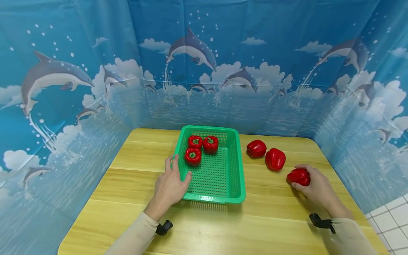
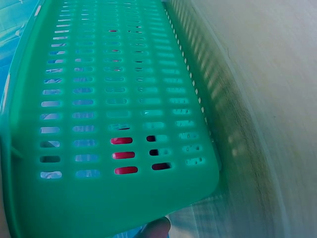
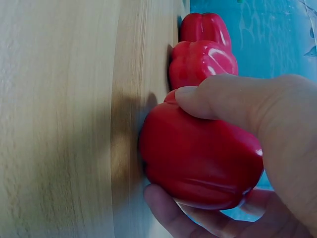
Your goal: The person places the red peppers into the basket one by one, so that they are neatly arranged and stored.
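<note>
My right hand [image 1: 315, 186] grips a red bell pepper [image 1: 299, 176] at the right of the table. In the right wrist view the thumb lies over this pepper [image 3: 198, 153] and the other fingers curl beneath it, close to the wood. At the left rim of a green plastic basket [image 1: 211, 197], my left hand [image 1: 170, 186] holds on, thumb on the inner side and fingers outside. The left wrist view shows the basket's slotted wall [image 2: 99, 198] and one fingertip [image 2: 157, 228] at its lower edge. Three red bell peppers [image 1: 193, 157] stand in the basket's far left corner.
Two more red bell peppers, one farther back [image 1: 256, 148] and one nearer [image 1: 275, 159], lie on the wooden table [image 1: 223, 230] between the basket and my right hand. A blue dolphin-print curtain [image 1: 204, 106] rises behind the table and along both sides.
</note>
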### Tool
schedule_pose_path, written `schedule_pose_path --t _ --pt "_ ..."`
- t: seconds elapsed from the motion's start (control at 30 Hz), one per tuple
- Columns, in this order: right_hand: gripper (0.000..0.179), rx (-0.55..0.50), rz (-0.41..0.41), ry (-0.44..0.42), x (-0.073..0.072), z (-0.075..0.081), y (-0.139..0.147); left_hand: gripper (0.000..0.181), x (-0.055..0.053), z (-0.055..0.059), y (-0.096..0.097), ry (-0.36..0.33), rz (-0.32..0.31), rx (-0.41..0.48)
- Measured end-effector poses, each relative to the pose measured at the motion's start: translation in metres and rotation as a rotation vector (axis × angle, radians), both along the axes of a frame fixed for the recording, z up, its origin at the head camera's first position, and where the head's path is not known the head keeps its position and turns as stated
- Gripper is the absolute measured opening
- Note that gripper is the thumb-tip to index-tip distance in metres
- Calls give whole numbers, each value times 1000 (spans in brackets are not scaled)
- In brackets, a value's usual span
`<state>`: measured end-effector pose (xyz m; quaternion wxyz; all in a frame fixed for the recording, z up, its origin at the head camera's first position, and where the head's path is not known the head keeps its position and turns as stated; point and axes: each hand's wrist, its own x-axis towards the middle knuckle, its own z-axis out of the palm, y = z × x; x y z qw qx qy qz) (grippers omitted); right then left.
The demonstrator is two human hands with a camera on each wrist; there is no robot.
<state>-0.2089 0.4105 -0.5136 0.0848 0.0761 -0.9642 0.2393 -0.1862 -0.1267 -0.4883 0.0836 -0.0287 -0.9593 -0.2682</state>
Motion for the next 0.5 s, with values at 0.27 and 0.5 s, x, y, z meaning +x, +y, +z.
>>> schedule_pose_path --t 0.27,0.5 --pt "75 -39 -66 -52 3 3 1 94 0 -1 -1 -7 3 4" --pt "81 -46 -84 -50 5 2 -1 93 1 0 0 0 1 4"
